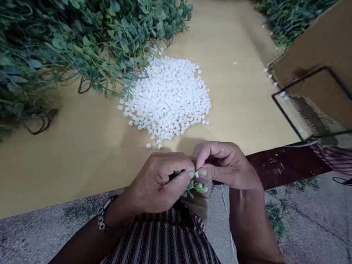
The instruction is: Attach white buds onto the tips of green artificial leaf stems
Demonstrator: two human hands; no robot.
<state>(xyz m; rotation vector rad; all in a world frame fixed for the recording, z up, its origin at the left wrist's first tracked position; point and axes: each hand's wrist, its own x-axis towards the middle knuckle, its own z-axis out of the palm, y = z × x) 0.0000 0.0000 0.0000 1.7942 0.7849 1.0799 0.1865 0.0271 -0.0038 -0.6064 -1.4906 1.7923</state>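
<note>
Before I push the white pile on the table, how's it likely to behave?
The white pile will probably spread, not slide as one: it's many small loose pieces. Strays look roundish, so some may roll across the smooth-looking table. Pieces at its left edge could snag in the touching greenery.
</note>
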